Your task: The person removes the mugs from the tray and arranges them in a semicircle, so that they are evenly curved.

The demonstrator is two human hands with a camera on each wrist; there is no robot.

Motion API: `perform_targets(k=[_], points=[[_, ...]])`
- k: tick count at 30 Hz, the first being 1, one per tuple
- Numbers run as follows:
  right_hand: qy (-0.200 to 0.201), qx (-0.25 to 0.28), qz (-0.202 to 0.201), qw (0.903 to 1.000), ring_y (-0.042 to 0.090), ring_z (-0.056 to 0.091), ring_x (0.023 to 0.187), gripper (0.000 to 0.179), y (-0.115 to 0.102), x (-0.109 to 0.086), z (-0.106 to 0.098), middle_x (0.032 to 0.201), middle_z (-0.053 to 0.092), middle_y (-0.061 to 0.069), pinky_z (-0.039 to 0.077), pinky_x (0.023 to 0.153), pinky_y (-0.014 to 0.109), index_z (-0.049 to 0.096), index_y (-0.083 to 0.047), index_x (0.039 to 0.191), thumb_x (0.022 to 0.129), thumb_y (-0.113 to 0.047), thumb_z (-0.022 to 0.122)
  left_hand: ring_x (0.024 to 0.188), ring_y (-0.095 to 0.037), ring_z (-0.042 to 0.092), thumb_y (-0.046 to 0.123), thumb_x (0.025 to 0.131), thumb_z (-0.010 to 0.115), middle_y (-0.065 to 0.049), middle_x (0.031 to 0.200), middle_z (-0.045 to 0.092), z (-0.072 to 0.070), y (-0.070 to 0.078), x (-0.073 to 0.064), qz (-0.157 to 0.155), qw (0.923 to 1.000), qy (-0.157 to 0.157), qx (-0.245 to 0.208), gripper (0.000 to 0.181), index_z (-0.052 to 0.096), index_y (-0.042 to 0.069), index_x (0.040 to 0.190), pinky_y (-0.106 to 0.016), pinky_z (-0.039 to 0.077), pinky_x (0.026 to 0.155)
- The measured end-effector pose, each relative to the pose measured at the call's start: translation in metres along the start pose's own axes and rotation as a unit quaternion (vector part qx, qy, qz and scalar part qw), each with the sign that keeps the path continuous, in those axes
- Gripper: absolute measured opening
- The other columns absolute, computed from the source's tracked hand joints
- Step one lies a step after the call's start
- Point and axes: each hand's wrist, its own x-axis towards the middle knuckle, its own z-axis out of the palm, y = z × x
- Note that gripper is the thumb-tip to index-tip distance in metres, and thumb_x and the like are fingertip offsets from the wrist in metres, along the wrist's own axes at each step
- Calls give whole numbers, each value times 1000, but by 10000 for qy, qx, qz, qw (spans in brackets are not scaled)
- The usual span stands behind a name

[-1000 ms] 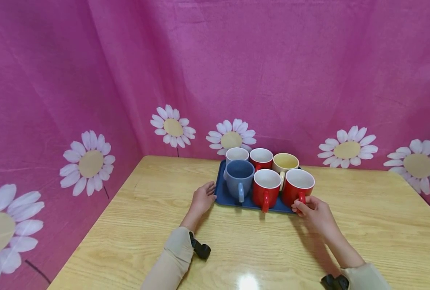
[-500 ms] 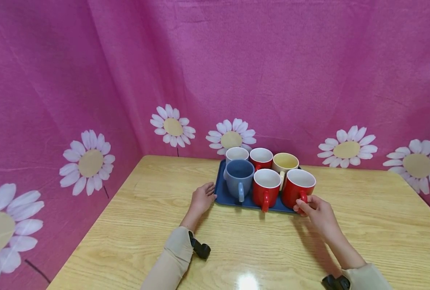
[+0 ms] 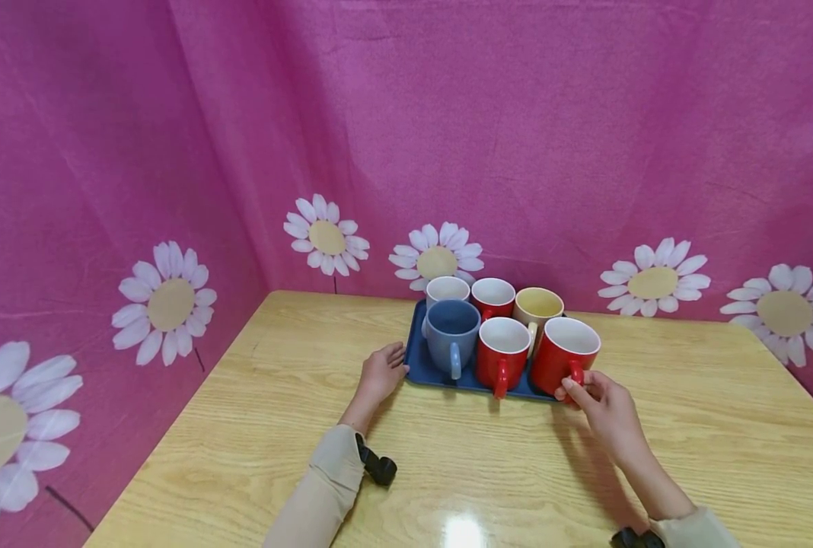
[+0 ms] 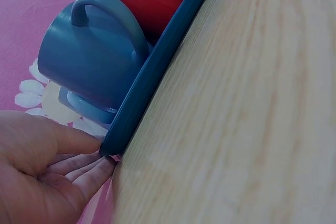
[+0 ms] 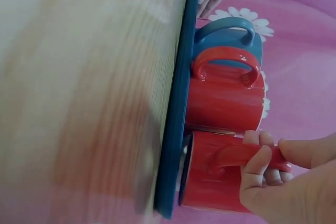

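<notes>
At the front right of the blue tray [image 3: 466, 387], my right hand [image 3: 608, 415] pinches the handle of a red mug [image 3: 559, 364] with a white inside. The mug leans, and in the right wrist view its base [image 5: 186, 174] shows a gap from the tray. My left hand [image 3: 381, 374] touches the tray's front left corner, fingers nearly straight along the edge and thumb at the rim [image 4: 113, 139]. A second red mug [image 3: 494, 358] and a blue mug [image 3: 443, 348] stand in the front row, handles toward me.
Behind them on the tray stand a white mug [image 3: 447, 288], another red mug [image 3: 493, 293] and a cream mug [image 3: 540, 304] with a yellow inside. The wooden table [image 3: 276, 396] meets a pink flowered cloth [image 3: 502, 137] at its back and left.
The red mug in my right hand has shifted slightly right and now leans more. My left hand and the tray keep their places.
</notes>
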Motion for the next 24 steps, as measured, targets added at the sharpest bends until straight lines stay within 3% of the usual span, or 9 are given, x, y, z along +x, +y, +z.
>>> perform_targets(k=[9,16,24], points=[[532,-281,-879,9943,-8,58,67,13,-4,-27,0,75,71,-14,52,60,14,65,4,95,94,-8,64,131,-36,53,-4,93,59,-25,141,53,-1,6,-3,-40,10000,-58,-13,49,46,-9,140,-43,47,109],[483,-452,-802,9946,-5,60,67,10,-10,-56,2,76,73,-8,53,60,14,66,4,95,93,-6,65,133,-36,52,-3,94,58,-25,142,52,-2,6,-3,-77,9999,-87,-122,49,44,-9,141,-43,46,110],[196,-506,-480,9974,-3,62,71,9,-15,-79,7,84,76,7,55,63,13,66,1,94,91,-7,67,132,-37,53,-3,94,58,-26,141,53,-3,5,-4,-28,9999,-71,-65,49,45,-10,140,-44,47,110]])
